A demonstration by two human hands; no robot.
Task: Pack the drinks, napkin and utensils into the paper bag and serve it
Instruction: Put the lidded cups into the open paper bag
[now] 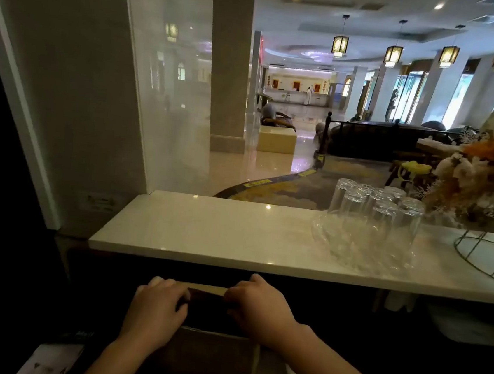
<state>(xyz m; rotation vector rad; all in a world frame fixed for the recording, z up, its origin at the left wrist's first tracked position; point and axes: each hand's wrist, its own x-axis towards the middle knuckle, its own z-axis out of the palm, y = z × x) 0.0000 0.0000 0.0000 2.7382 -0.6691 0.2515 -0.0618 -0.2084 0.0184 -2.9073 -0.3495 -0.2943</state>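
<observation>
A brown paper bag (206,356) stands in the shadow below the white counter, low in the middle of the head view. My left hand (155,309) grips the left side of its top edge. My right hand (257,305) grips the right side of that edge. Both sets of fingers curl over the rim, which looks folded or pinched between them. The inside of the bag is dark and its contents are hidden. No drinks, napkin or utensils can be made out clearly.
The white marble counter (204,234) runs across just above the bag. Several upturned clear glasses (373,218) sit on a glass tray at its right. A wire stand (488,255) with dried flowers (478,180) fills the far right. A wall stands left.
</observation>
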